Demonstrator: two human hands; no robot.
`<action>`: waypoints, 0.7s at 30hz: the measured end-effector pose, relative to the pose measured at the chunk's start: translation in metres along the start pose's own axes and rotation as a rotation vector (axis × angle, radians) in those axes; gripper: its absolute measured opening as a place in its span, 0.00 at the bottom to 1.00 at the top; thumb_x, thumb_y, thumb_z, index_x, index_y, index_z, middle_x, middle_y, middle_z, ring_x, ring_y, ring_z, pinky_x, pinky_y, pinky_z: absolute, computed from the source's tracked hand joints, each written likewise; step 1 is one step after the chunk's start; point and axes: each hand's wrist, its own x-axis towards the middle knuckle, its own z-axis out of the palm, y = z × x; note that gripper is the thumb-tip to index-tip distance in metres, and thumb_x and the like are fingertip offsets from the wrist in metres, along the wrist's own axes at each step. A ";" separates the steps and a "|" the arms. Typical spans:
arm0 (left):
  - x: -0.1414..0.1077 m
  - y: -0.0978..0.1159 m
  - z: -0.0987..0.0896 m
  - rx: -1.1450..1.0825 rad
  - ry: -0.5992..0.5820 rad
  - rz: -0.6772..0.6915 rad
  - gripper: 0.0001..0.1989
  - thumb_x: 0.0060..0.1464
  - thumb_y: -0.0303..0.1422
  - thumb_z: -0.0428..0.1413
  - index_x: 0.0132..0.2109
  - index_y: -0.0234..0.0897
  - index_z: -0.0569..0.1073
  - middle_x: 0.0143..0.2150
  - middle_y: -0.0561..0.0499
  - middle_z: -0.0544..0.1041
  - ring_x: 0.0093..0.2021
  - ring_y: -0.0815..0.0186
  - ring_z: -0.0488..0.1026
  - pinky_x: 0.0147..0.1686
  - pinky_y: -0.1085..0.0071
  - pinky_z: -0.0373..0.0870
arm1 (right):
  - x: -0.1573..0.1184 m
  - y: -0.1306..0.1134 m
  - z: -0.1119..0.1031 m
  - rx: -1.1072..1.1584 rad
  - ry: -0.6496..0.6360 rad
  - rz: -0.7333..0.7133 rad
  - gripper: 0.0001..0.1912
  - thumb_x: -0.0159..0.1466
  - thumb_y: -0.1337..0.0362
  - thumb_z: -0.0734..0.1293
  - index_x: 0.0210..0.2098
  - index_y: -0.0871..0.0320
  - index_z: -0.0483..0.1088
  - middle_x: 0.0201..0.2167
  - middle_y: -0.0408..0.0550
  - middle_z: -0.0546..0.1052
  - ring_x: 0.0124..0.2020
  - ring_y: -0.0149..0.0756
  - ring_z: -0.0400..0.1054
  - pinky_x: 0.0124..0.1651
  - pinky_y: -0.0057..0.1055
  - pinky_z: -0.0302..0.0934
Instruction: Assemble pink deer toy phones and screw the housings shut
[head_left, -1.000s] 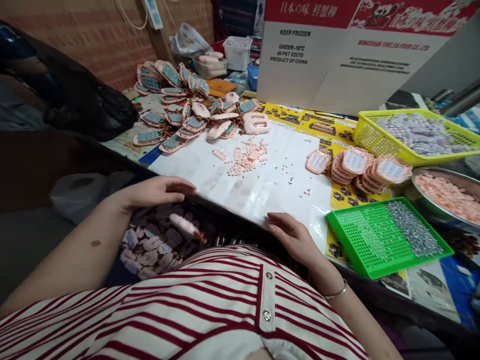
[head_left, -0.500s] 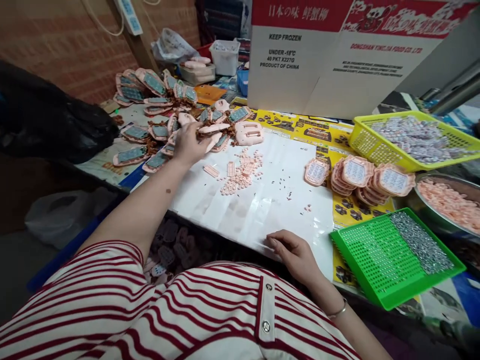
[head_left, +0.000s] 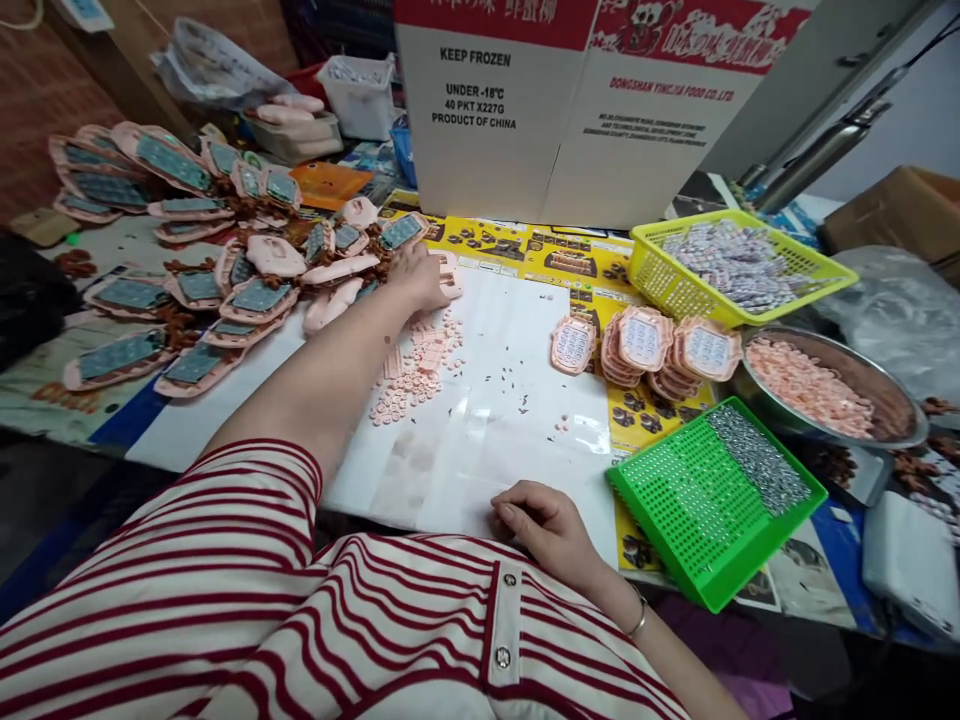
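My left hand (head_left: 418,276) reaches to the back of the white sheet. Its fingers close on a pink plastic shell (head_left: 451,274) with slots, mostly covered by the hand. Left of it lie pink casings with grey-blue circuit boards and brown wires, one being this casing (head_left: 259,297). Below the hand is a heap of small pink buttons (head_left: 405,390) with a few flat pink strips. My right hand (head_left: 551,525) rests at the sheet's near edge, fingers loosely curled, with nothing visible in them.
Stacked pink panels (head_left: 641,340) stand on the right, by a yellow basket (head_left: 652,265) of small wrapped pieces. A green tray (head_left: 675,540) holds metal screws; a steel bowl (head_left: 911,420) holds pink parts. A large carton (head_left: 487,160) stands behind.
My left hand has moved from a pink casing among the wired pieces to the slotted pink shell at their right. My view has turned to the right. The right hand stays curled at the edge.
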 end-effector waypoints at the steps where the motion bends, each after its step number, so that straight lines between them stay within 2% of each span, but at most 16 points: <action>1: -0.003 -0.002 -0.001 0.001 0.011 0.005 0.42 0.46 0.48 0.65 0.62 0.23 0.70 0.68 0.30 0.64 0.72 0.33 0.54 0.70 0.47 0.47 | 0.000 0.000 0.000 0.008 -0.005 -0.005 0.19 0.66 0.46 0.66 0.34 0.55 0.78 0.28 0.48 0.79 0.30 0.34 0.71 0.34 0.32 0.67; 5: -0.023 -0.007 -0.007 -0.145 0.084 0.083 0.42 0.44 0.51 0.65 0.60 0.26 0.71 0.67 0.38 0.68 0.71 0.42 0.57 0.70 0.52 0.47 | 0.001 0.000 0.000 0.045 -0.016 -0.014 0.18 0.66 0.47 0.67 0.34 0.55 0.78 0.29 0.48 0.79 0.30 0.34 0.72 0.35 0.31 0.67; 7: -0.038 -0.010 -0.008 -0.219 0.113 0.142 0.33 0.46 0.47 0.66 0.55 0.32 0.74 0.64 0.40 0.73 0.69 0.48 0.62 0.71 0.50 0.47 | 0.001 0.000 0.001 0.060 -0.020 -0.016 0.18 0.65 0.48 0.67 0.34 0.55 0.78 0.29 0.48 0.79 0.30 0.34 0.71 0.34 0.31 0.67; 10: -0.065 -0.013 -0.008 -0.254 0.159 0.210 0.16 0.53 0.43 0.60 0.46 0.40 0.76 0.59 0.47 0.78 0.69 0.51 0.63 0.73 0.49 0.38 | 0.000 0.001 0.002 0.108 -0.023 -0.003 0.19 0.64 0.46 0.68 0.33 0.56 0.78 0.27 0.46 0.78 0.28 0.33 0.70 0.33 0.31 0.67; 13: -0.100 -0.013 -0.009 -0.290 0.251 0.248 0.08 0.55 0.40 0.58 0.39 0.43 0.74 0.62 0.48 0.77 0.69 0.50 0.63 0.74 0.47 0.34 | 0.001 0.002 0.002 0.171 -0.014 0.017 0.20 0.62 0.45 0.70 0.32 0.56 0.77 0.26 0.45 0.77 0.28 0.32 0.68 0.33 0.31 0.66; 15: -0.127 -0.012 -0.009 -0.294 0.306 0.259 0.06 0.56 0.40 0.58 0.37 0.43 0.73 0.64 0.48 0.75 0.69 0.51 0.64 0.74 0.47 0.32 | 0.004 0.002 0.003 0.227 -0.011 0.057 0.21 0.59 0.44 0.72 0.32 0.57 0.77 0.26 0.45 0.77 0.27 0.31 0.68 0.34 0.32 0.66; 18: -0.172 -0.009 -0.004 -0.309 0.371 0.276 0.06 0.54 0.40 0.61 0.33 0.46 0.73 0.61 0.50 0.77 0.68 0.50 0.66 0.75 0.47 0.27 | 0.014 -0.002 0.006 0.373 0.010 0.150 0.23 0.55 0.43 0.75 0.34 0.58 0.76 0.26 0.44 0.78 0.25 0.29 0.69 0.31 0.30 0.67; 19: -0.187 -0.009 0.000 -0.324 0.362 0.289 0.06 0.53 0.39 0.62 0.32 0.47 0.74 0.59 0.50 0.78 0.67 0.50 0.67 0.75 0.46 0.25 | 0.018 -0.005 0.008 0.439 0.018 0.175 0.24 0.55 0.43 0.76 0.36 0.58 0.76 0.27 0.44 0.79 0.25 0.29 0.70 0.30 0.29 0.67; 21: -0.215 -0.008 0.010 -0.387 0.267 0.299 0.05 0.50 0.38 0.65 0.31 0.49 0.76 0.52 0.50 0.81 0.64 0.49 0.71 0.73 0.43 0.20 | 0.027 -0.012 0.014 0.582 0.014 0.195 0.27 0.54 0.42 0.76 0.42 0.57 0.75 0.31 0.44 0.79 0.26 0.29 0.73 0.27 0.27 0.68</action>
